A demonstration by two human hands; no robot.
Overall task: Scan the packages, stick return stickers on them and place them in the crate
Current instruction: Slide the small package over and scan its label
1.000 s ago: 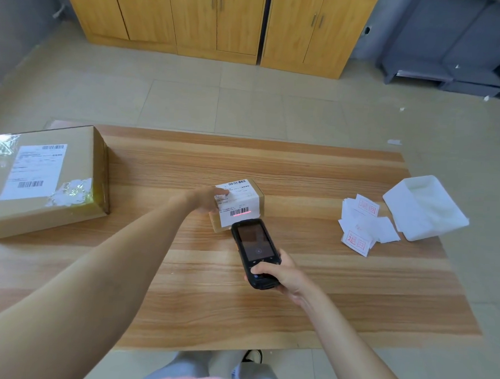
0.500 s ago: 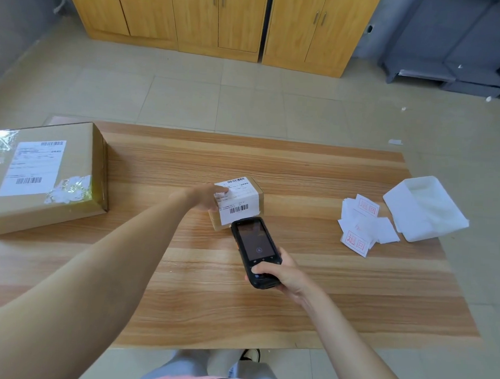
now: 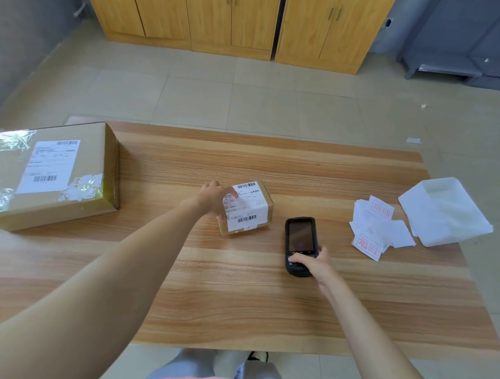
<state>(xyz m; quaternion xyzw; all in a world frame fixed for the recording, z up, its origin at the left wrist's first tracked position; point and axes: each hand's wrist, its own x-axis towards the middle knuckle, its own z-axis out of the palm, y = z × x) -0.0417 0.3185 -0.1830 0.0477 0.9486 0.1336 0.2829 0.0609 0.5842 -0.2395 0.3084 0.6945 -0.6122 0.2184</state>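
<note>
One small package [image 3: 250,209], stiff cardboard and likely light, is best gripped across its short sides; left hand [image 3: 214,199] clasps its left end, right hand [image 3: 314,263] clutches the scanner [image 3: 298,237].

The wooden tabletop [image 3: 238,303] has a striped grain of light and darker bands running left to right. Beyond its far edge lies a floor [image 3: 247,103] of pale square tiles. A row of wooden cabinets [image 3: 236,16] with metal door handles stands against the far wall. A grey cabinet unit [image 3: 464,41] stands to their right. Two small white paper scraps [image 3: 413,140] lie on the floor near the tabletop's far right corner.
</note>
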